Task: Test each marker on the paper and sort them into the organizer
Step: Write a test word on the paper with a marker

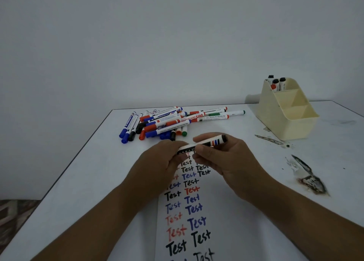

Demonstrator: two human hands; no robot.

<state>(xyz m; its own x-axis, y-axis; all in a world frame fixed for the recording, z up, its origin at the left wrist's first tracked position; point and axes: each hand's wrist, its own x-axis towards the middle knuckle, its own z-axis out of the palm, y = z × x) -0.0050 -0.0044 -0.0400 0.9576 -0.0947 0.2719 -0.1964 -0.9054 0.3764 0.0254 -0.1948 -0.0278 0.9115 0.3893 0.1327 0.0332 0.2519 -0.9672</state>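
Both hands hold one white marker [208,142] with a black end and red, blue and black stripes, level above the paper. My left hand [163,160] grips its left end. My right hand [222,154] grips the barrel from below with curled fingers. The paper [199,211] lies under my hands, covered with the word "Test" in black, blue and red. A pile of several markers [167,123] with blue, red, black, orange and green caps lies behind my hands. The cream organizer [285,107] stands at the back right, with several markers [276,83] in its rear compartment.
The white table [88,172] has dark scorch-like stains [309,180] to the right of the paper and a smaller streak [269,139] in front of the organizer. The table's left edge drops to a patterned floor [13,215]. A plain wall stands behind.
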